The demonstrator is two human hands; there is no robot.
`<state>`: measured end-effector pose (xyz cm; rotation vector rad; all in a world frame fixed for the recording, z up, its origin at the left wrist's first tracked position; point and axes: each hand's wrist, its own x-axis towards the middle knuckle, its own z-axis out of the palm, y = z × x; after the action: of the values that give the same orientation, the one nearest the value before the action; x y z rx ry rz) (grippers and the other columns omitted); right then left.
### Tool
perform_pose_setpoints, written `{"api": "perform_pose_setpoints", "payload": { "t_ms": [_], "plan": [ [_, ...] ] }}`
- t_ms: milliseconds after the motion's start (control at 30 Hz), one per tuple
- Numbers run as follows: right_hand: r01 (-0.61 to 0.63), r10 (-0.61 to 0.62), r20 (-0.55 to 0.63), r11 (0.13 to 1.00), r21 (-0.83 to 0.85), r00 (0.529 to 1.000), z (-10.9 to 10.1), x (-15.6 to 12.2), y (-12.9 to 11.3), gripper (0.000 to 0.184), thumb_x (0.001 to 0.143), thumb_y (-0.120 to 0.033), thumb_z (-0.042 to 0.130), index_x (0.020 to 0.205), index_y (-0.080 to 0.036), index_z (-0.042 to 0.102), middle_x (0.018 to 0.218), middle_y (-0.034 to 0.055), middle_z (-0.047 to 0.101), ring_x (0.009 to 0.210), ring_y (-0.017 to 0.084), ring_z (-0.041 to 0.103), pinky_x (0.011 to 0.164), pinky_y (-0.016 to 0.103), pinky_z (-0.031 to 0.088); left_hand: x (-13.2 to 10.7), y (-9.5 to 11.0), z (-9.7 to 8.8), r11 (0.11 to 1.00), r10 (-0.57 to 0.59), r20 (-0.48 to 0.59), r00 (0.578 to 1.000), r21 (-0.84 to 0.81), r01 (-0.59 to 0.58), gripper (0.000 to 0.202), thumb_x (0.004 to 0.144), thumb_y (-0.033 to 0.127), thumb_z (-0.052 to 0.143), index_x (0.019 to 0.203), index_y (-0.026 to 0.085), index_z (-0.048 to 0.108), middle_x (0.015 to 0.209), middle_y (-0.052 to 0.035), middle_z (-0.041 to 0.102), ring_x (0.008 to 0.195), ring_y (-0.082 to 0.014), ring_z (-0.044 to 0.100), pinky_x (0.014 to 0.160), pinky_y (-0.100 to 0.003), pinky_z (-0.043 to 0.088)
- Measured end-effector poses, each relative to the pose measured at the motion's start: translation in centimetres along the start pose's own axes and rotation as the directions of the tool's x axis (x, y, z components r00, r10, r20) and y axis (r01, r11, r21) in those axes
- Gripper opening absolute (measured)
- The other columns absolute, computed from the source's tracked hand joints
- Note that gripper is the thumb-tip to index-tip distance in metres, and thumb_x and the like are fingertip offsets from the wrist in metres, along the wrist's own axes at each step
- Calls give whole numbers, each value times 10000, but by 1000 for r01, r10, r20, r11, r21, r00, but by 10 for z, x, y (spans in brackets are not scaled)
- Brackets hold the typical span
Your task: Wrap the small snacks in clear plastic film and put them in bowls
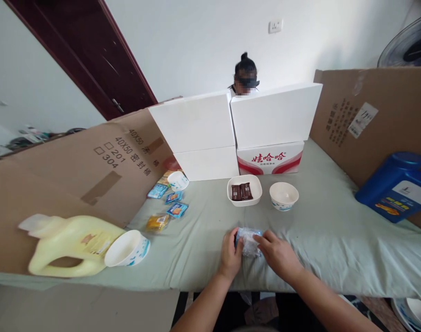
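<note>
A small blue item [236, 237] lies under clear, crinkled plastic wrap [251, 244] near the front of the cloth-covered surface; the wrap hides what kind of item it is. My left hand [231, 253] is closed around its left side, thumb on top. From the right, my right hand [276, 253] has its fingers bent and pressed together on the wrap's upper right part. Just beyond the hands stands a white square bowl [255, 198] with two brown packets [241, 192] in it. To its right is a round paper bowl [284, 194] with a blue pattern.
Stacked white boxes [205, 122] form a back wall, with a person [246, 76] behind. Cardboard panels flank both sides. On the left lie a yellow jug [75, 237], a tipped paper bowl [127, 249] and several snack packets [177, 210]. A blue bottle [397, 186] leans right.
</note>
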<state>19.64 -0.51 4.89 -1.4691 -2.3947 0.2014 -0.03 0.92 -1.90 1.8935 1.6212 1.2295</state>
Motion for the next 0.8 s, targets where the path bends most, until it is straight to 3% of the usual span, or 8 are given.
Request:
{"api": "perform_pose_setpoints", "payload": {
  "t_ms": [100, 167, 433, 567, 667, 733, 800],
  "plan": [
    [48, -44, 70, 997, -63, 997, -1, 13, -15, 282, 912, -158, 472, 1127, -267, 619, 931, 43, 621, 644, 133, 610, 541, 239, 390, 0, -2, -1, 999, -5, 8, 1000, -35, 6, 461, 957, 493, 380, 1221, 160, 562, 1108, -132, 640, 1050, -250, 602, 931, -415, 488],
    [20, -13, 93, 997, -71, 996, 1, 8, -8, 277, 911, -160, 474, 1115, -271, 626, 922, 40, 622, 635, 132, 613, 531, 239, 380, 0, -3, -1, 999, -9, 4, 1000, -33, 9, 430, 963, 453, 383, 1223, 160, 558, 1111, -131, 637, 1054, -245, 600, 936, -417, 484],
    [-139, 134, -48, 985, -101, 990, 6, -62, 84, 330, 911, -193, 416, 1109, -279, 666, 857, 48, 624, 768, 187, 615, 679, 304, 459, 2, 0, 1, 999, 23, -118, 993, -40, -27, 251, 969, 332, 382, 1058, 170, 553, 989, -100, 616, 922, -206, 607, 836, -377, 514],
    [-222, 179, -222, 957, -186, 958, 8, -78, 100, 270, 891, -243, 490, 1084, -254, 679, 966, 81, 657, 899, 268, 588, 742, 406, 466, 0, 15, -9, 982, 187, -90, 978, 49, -183, 223, 951, 374, 452, 998, 188, 565, 1049, -102, 596, 1032, -242, 572, 911, -442, 477],
    [-214, 162, -331, 969, -126, 930, 10, -74, 91, 241, 894, -279, 515, 1074, -230, 668, 1017, 89, 653, 939, 280, 577, 755, 423, 477, -10, 35, -17, 917, 393, 74, 917, 47, -397, 336, 951, 373, 458, 1227, 189, 511, 1210, -134, 572, 1229, -298, 478, 1022, -529, 391],
    [-151, 125, -368, 988, -42, 921, 8, -67, 78, 219, 909, -299, 512, 1059, -232, 656, 1017, 83, 646, 950, 268, 577, 786, 426, 486, -18, 50, -20, 862, 502, 234, 833, -55, -504, 462, 964, 349, 430, 1388, 174, 375, 1310, -158, 532, 1287, -295, 444, 1045, -511, 388],
    [-82, 98, -412, 995, 55, 906, 1, -59, 59, 210, 924, -283, 494, 1071, -231, 635, 1032, 81, 635, 966, 249, 580, 830, 427, 492, -24, 60, -21, 824, 563, 342, 752, -161, -544, 503, 968, 304, 415, 1438, 168, 296, 1367, -167, 498, 1291, -273, 455, 1035, -464, 420]
  ]
}}
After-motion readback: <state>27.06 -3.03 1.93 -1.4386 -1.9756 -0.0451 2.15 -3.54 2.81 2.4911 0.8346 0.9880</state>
